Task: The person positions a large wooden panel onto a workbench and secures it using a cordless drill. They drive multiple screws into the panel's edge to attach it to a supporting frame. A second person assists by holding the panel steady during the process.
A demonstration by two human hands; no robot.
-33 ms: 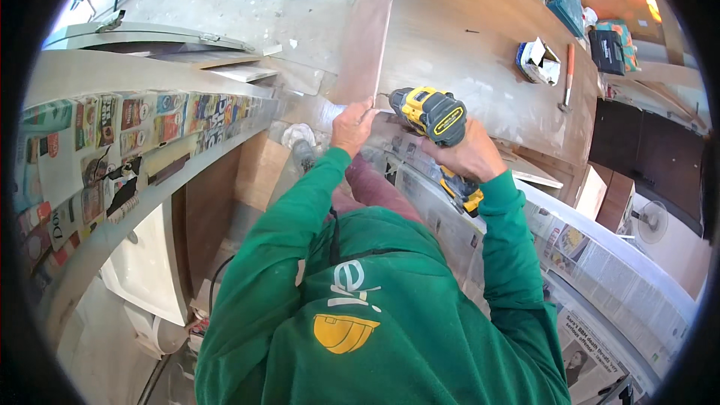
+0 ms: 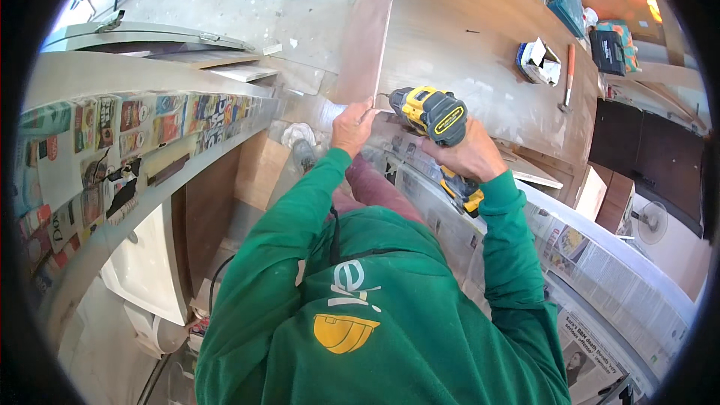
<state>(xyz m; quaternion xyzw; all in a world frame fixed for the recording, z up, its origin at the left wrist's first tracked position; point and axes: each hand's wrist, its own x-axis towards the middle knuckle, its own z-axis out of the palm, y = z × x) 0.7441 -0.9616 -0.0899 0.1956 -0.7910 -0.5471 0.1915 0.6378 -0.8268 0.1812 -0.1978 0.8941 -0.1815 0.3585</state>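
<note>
My right hand (image 2: 472, 151) is wrapped round the grip of a yellow and black cordless drill (image 2: 429, 111). The drill's nose points left, toward the edge of a thin upright wooden panel (image 2: 366, 37); whether the bit touches the wood is too small to tell. Below my hand the drill's yellow battery base (image 2: 463, 193) shows. At the panel's near end, my left hand (image 2: 351, 130) is closed on its edge, the fingertips partly hidden. To the right of the panel lies a broad brown board (image 2: 457, 30), like a worktop.
On the board lie an opened box (image 2: 538, 61), an orange-handled hammer (image 2: 568, 79) and a small screw or nail (image 2: 472, 31). Newspaper-covered ledges (image 2: 139, 131) run along my left, with more newspaper (image 2: 600, 255) on the right. A white basin (image 2: 146, 262) sits lower left, a fan (image 2: 651, 219) far right.
</note>
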